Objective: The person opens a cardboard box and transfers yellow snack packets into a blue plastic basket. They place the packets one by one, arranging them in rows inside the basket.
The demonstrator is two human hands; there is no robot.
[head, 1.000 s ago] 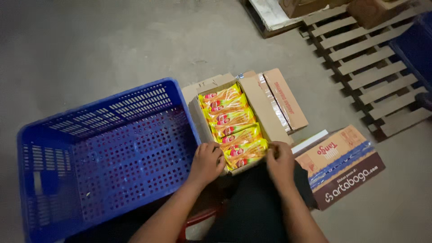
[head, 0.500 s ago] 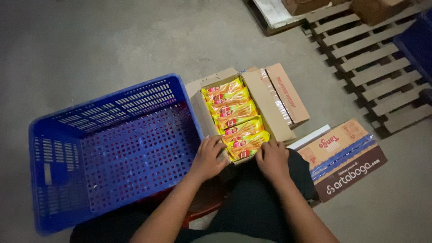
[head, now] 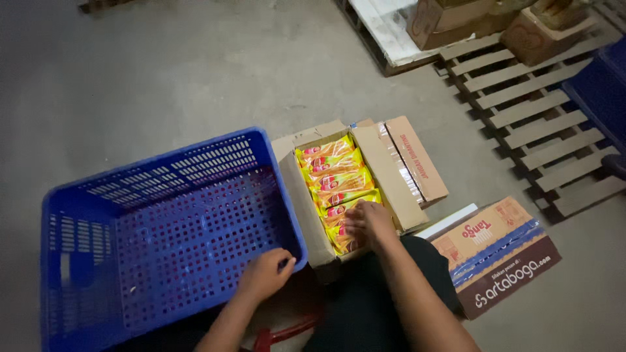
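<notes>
The right hand [head: 366, 221] is lying fingers-down on the nearest yellow packets [head: 336, 179] inside the open carton [head: 391, 182]; whether its grip is closing on one, I cannot tell. The left hand [head: 266, 274] is curling over the near rim of the blue crate [head: 163, 221] beside the carton.

The left hand [head: 266, 274] has been taken off the open carton [head: 312, 221] and is now laid on the near rim of the blue crate [head: 163, 195]. The right hand [head: 366, 221] has been moved from the carton's near edge onto the yellow packets [head: 336, 179] (the nearest ones).
</notes>
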